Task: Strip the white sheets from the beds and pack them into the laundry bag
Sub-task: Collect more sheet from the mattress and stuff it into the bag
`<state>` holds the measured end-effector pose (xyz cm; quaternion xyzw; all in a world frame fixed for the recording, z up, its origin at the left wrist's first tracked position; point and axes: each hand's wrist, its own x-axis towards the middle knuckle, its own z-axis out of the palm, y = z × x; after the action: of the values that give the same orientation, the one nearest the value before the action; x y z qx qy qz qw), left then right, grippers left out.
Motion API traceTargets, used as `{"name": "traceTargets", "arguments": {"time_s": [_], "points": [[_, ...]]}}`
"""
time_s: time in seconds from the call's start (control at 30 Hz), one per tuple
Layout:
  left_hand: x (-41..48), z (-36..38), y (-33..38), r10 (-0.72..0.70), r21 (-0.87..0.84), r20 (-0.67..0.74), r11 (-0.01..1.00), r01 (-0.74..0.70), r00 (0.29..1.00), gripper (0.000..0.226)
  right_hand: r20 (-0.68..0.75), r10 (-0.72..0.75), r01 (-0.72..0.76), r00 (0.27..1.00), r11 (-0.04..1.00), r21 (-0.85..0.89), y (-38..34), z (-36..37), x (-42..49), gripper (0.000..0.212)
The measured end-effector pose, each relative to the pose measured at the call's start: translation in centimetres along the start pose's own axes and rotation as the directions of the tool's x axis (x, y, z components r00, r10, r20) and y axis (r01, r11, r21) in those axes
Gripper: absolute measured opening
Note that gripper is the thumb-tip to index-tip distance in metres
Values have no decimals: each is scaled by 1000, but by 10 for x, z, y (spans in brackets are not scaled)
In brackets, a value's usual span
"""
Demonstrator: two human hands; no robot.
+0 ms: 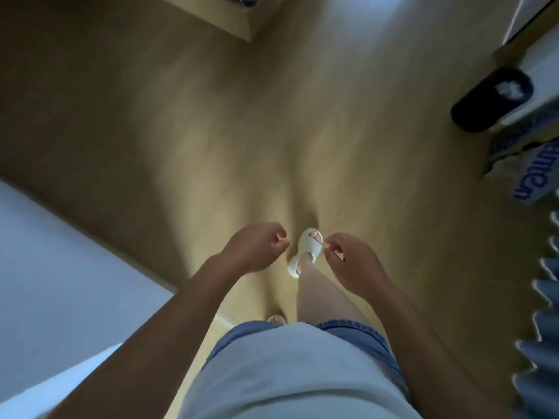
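The view looks straight down, and the frame is blurred. A white sheet covers the bed at the lower left, its edge running diagonally beside my left arm. My left hand hangs over the wooden floor with loosely curled fingers and holds nothing. My right hand is close beside it, also empty with fingers apart. Both hands are clear of the sheet. No laundry bag is identifiable in this view.
Light wooden floor stretches ahead. My foot in a white sandal steps forward between my hands. A black bin stands at the right by white furniture and a printed box. A wooden furniture corner sits at the top.
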<state>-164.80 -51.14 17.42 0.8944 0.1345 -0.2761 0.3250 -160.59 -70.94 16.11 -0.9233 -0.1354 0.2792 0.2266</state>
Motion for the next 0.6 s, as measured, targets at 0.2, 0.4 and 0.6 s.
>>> {"name": "traceTargets", "arguments": {"time_s": [0.2,0.4,0.6], "points": [[112,-70,-1,-164,-96,32,981,167,986,29,65,-81,83,995,996,-29,-17,-72,174,23],[224,-202,1,-273,-137,-109,957,257,956,28,84,-200,205,976,977,-57,-76,-158,344,22],[357,-305,6,-287,-238,-170,940,243,943,25,19,-154,153,988,986,63,-122,-224,502,13]]}}
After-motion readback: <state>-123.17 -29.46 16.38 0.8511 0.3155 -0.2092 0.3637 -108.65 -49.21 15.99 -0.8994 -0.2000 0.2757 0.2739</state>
